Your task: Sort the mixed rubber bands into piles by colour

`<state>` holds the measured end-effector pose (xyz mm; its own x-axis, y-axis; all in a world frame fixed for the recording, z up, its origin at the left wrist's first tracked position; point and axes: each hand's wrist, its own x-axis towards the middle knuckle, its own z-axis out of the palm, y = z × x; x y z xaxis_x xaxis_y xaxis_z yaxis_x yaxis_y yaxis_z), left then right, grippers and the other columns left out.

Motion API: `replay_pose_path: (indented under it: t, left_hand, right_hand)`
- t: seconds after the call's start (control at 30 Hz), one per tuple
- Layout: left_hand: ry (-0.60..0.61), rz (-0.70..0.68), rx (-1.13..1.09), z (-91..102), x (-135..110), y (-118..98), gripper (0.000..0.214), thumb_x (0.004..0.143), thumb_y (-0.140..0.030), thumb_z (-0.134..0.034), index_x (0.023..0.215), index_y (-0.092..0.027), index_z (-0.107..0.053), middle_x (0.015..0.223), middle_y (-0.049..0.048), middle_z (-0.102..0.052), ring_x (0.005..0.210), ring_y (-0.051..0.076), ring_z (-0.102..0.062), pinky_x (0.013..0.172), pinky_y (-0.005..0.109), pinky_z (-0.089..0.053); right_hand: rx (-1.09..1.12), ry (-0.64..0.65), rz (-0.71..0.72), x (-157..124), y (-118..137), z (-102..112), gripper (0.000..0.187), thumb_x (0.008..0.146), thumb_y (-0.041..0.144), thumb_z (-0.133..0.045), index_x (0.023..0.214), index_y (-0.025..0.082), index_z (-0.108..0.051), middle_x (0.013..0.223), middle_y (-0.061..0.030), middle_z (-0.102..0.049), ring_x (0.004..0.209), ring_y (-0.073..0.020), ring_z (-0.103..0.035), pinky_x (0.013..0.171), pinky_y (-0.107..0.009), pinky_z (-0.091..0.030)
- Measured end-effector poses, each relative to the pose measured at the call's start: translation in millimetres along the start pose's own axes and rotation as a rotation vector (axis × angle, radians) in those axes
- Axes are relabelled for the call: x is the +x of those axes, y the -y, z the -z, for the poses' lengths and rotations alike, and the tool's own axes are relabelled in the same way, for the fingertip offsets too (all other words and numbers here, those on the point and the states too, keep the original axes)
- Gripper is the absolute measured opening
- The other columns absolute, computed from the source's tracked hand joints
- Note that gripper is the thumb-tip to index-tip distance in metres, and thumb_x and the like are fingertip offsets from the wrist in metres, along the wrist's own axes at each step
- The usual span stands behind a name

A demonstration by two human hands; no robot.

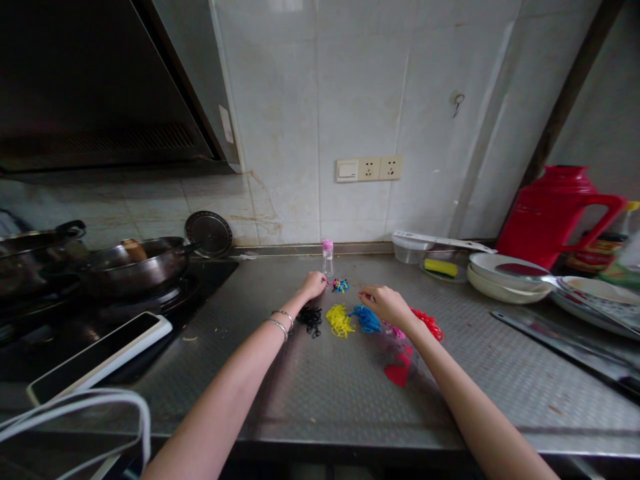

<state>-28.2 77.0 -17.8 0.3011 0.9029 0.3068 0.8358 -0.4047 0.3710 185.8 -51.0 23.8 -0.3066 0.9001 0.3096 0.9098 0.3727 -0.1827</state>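
Small piles of what look like rubber bands lie in a row on the metal counter: black bands [311, 321], yellow bands [340, 321], blue bands [369, 319], pink bands [395, 329] and red bands [429, 324]. Behind them sits a smaller mixed-colour pile [341, 285]. My left hand [314, 285] is closed in a pinch just left of the mixed pile; what its fingertips hold is too small to tell. Above the blue bands, my right hand [383, 300] has its fingers pressed together, their contents hidden. A small clear bottle [328, 259] with a pink cap stands upright behind the mixed pile.
A clear bag with red print [399, 367] lies under my right forearm. Left are a phone-like device [100, 357], white cable [135, 397] and pans [140, 270] on the stove. Right are bowls [505, 290], a long knife-like utensil [560, 347] and a red thermos [545, 213].
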Motion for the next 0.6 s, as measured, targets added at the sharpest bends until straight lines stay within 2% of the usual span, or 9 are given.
replay_pose_path:
  t: [0.17,0.43,0.6]
  left_hand:
    - [-0.04,0.057,-0.062,2.3,0.6,2.0,0.018,0.072,-0.019,-0.052,0.076,-0.016,-0.07,0.077,0.0073,-0.068,0.069,0.014,-0.059,0.066,0.023,-0.043]
    - [-0.164,0.082,-0.207,18.0,0.5,3.6,0.019,0.07,-0.021,-0.054,0.077,-0.014,-0.07,0.075,0.0069,-0.068,0.067,0.014,-0.059,0.062,0.022,-0.042]
    - [-0.218,0.094,-0.369,30.2,-4.9,-7.3,0.02,0.072,-0.023,-0.053,0.079,-0.013,-0.069,0.075,0.0061,-0.068,0.067,0.013,-0.059,0.061,0.022,-0.042]
  right_hand:
    - [-0.014,-0.001,-0.002,-0.2,0.6,-0.7,0.031,0.084,0.037,-0.037,0.093,0.025,-0.064,0.091,-0.0041,-0.065,0.084,-0.0158,-0.058,0.063,-0.02,-0.036]
    - [-0.005,0.0,-0.011,-0.5,0.7,-2.1,0.031,0.085,0.038,-0.036,0.091,0.025,-0.064,0.091,-0.0037,-0.065,0.084,-0.0151,-0.058,0.063,-0.019,-0.036]
    - [0.031,-0.017,-0.002,0.1,0.6,-4.5,0.031,0.085,0.037,-0.036,0.091,0.025,-0.064,0.091,-0.0036,-0.066,0.084,-0.0152,-0.058,0.065,-0.02,-0.038]
